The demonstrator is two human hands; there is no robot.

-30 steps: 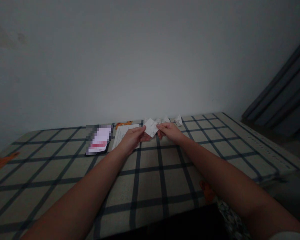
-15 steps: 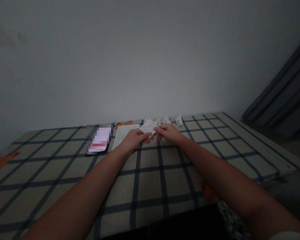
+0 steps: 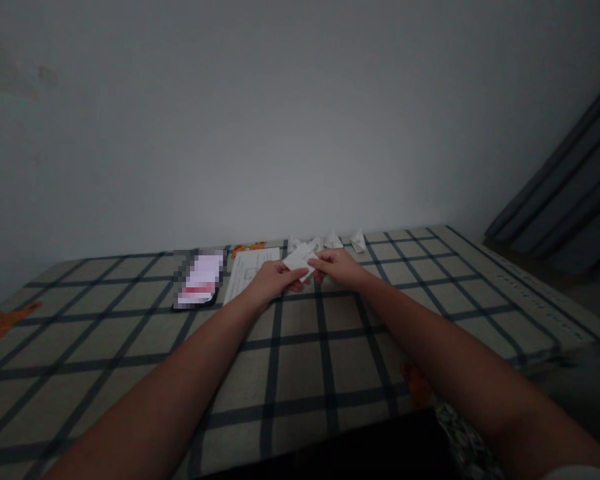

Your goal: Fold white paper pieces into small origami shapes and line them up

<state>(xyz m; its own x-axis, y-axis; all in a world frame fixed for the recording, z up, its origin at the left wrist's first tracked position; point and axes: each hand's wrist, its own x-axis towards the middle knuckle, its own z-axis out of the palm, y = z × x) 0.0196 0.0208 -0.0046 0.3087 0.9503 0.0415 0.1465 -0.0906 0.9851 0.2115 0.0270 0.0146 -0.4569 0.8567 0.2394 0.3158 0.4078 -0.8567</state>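
Observation:
Both my hands meet over the far middle of a checked bed sheet point(image 3: 300, 360). My left hand point(image 3: 273, 280) and my right hand point(image 3: 337, 267) each pinch one side of a small white piece of paper point(image 3: 300, 257), held just above the sheet. Fingers of both hands are closed on it. A larger white printed sheet of paper point(image 3: 247, 270) lies flat right behind my left hand. Several small folded white paper pieces point(image 3: 333, 241) sit in a row near the wall, just beyond my right hand.
A dark tablet with a lit screen point(image 3: 200, 279) lies left of the printed sheet. A plain wall point(image 3: 280, 133) rises directly behind the bed. The bed's right edge point(image 3: 545, 293) drops off toward a dark curtain point(image 3: 570, 207).
The small paper has gone from an open square tilted upward to a narrower, flatter shape between my fingers. Both hands stayed in nearly the same place.

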